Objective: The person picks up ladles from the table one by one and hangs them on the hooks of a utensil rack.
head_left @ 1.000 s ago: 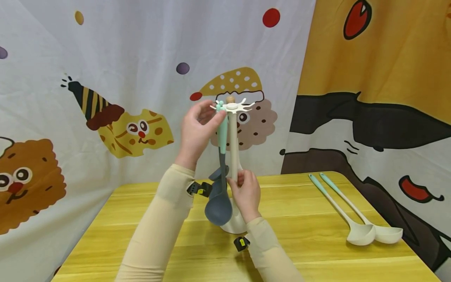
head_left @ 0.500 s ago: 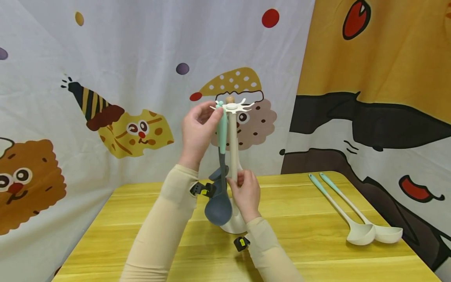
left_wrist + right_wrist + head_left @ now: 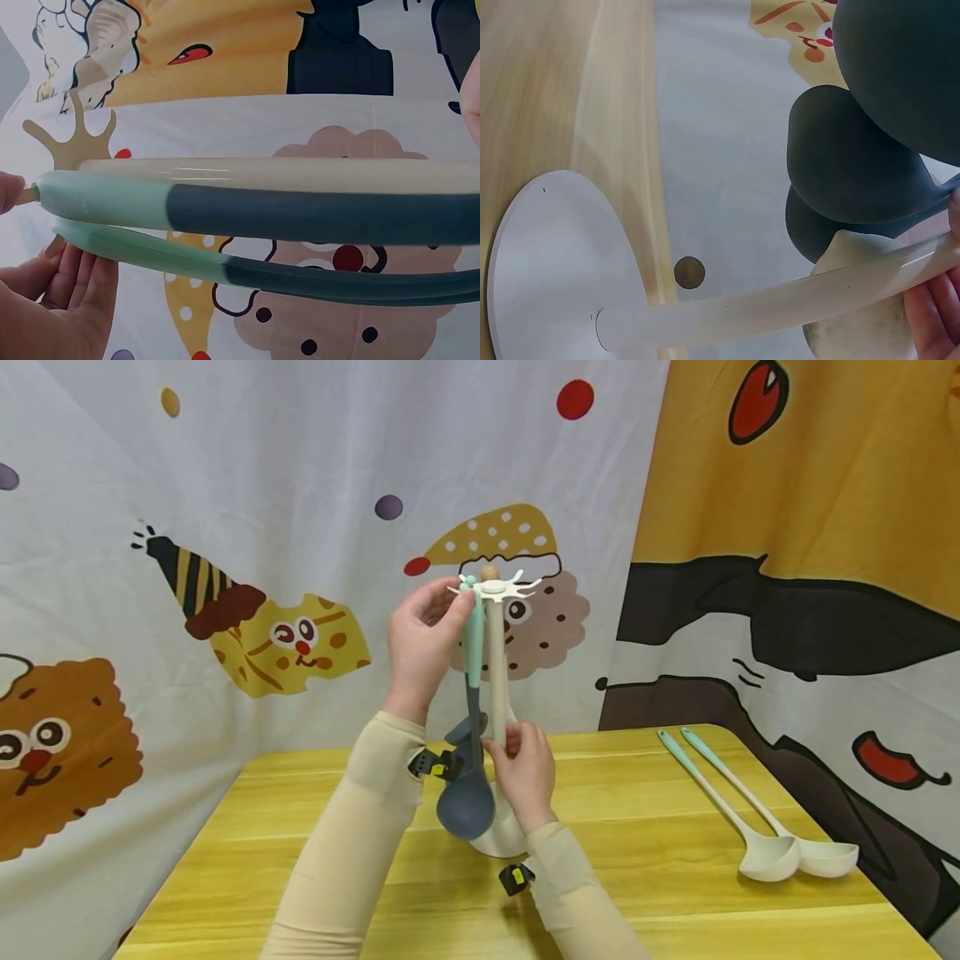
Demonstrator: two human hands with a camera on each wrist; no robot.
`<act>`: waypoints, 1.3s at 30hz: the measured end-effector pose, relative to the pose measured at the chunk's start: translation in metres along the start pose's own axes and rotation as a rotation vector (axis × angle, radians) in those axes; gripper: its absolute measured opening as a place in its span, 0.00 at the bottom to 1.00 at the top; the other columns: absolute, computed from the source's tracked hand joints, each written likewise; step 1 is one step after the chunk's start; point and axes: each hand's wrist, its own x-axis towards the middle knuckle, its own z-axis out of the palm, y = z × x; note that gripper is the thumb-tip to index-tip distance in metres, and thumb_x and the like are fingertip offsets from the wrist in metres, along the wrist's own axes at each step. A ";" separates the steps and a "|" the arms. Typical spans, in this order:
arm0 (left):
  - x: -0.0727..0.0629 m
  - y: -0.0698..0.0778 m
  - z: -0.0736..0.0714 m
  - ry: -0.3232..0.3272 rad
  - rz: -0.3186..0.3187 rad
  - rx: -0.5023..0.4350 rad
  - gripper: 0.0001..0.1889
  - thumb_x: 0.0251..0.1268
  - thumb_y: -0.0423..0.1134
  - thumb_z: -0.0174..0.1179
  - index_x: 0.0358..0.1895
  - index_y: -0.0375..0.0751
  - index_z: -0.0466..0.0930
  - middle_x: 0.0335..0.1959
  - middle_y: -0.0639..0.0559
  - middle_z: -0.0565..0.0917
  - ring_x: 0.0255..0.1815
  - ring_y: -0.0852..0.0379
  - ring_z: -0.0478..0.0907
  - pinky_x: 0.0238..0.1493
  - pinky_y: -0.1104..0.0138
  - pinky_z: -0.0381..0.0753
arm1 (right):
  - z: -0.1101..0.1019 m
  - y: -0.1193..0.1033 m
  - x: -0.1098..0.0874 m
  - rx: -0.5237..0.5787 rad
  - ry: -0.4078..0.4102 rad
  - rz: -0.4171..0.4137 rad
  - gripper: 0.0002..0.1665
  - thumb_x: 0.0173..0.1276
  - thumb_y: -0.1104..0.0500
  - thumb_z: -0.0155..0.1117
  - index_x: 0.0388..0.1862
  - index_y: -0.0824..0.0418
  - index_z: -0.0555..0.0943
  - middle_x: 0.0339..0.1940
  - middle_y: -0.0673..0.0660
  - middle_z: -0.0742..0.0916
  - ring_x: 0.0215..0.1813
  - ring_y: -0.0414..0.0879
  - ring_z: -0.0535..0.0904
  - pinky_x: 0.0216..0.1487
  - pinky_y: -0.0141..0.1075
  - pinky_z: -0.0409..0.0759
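A cream utensil rack (image 3: 497,677) stands upright, with a star of hooks (image 3: 522,588) on top and a white round base (image 3: 562,255). Two dark grey utensils with mint handles hang on its left side. The front one is a ladle (image 3: 465,808); another grey utensil (image 3: 847,157) hangs behind it. At the top, my left hand (image 3: 422,639) holds the ladle's handle end by its hook, the thumb in front and the fingers behind by the second handle (image 3: 142,251). Lower down, my right hand (image 3: 527,772) grips the rack's post.
Two cream ladles with mint handle ends, the nearer ladle (image 3: 768,857) and the farther ladle (image 3: 828,857), lie side by side on the right of the wooden table (image 3: 300,852). Behind the post hangs a whitish utensil (image 3: 862,334). A printed curtain (image 3: 300,460) closes off the back.
My left hand's thumb has shifted slightly left and up along the ladle's handle end, and its forearm has moved a little right. My right hand stays on the post.
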 end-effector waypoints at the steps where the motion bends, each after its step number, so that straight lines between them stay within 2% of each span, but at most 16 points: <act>1: 0.000 0.000 0.000 0.001 -0.004 -0.001 0.18 0.66 0.47 0.65 0.53 0.41 0.84 0.42 0.50 0.85 0.43 0.56 0.80 0.46 0.63 0.81 | 0.000 0.000 0.000 0.004 -0.002 0.001 0.17 0.59 0.56 0.77 0.38 0.61 0.77 0.32 0.54 0.80 0.32 0.47 0.79 0.34 0.40 0.79; 16: -0.001 -0.001 0.002 0.008 0.002 -0.021 0.17 0.66 0.46 0.65 0.53 0.40 0.83 0.42 0.49 0.85 0.43 0.56 0.80 0.45 0.64 0.81 | -0.007 0.002 -0.002 0.059 -0.052 -0.025 0.16 0.60 0.62 0.76 0.41 0.64 0.78 0.37 0.57 0.81 0.35 0.49 0.82 0.39 0.40 0.84; 26: -0.002 0.000 0.003 0.011 0.016 -0.024 0.17 0.67 0.44 0.64 0.53 0.38 0.83 0.42 0.49 0.85 0.43 0.57 0.80 0.46 0.64 0.81 | -0.015 0.003 -0.002 0.073 -0.123 -0.033 0.16 0.63 0.60 0.74 0.45 0.63 0.79 0.41 0.57 0.83 0.38 0.49 0.84 0.42 0.39 0.84; 33: -0.002 0.000 0.003 0.004 0.012 -0.034 0.17 0.67 0.44 0.64 0.53 0.39 0.83 0.43 0.48 0.85 0.43 0.56 0.80 0.45 0.64 0.81 | -0.022 0.001 -0.004 0.105 -0.132 -0.043 0.17 0.63 0.59 0.74 0.47 0.62 0.80 0.41 0.56 0.85 0.41 0.49 0.84 0.45 0.41 0.84; 39: -0.002 -0.001 0.003 0.006 0.018 -0.027 0.17 0.67 0.44 0.64 0.54 0.39 0.83 0.43 0.49 0.85 0.43 0.56 0.80 0.46 0.64 0.81 | -0.028 -0.001 -0.002 0.089 -0.153 -0.056 0.18 0.63 0.58 0.74 0.49 0.63 0.82 0.43 0.57 0.85 0.43 0.51 0.83 0.47 0.44 0.82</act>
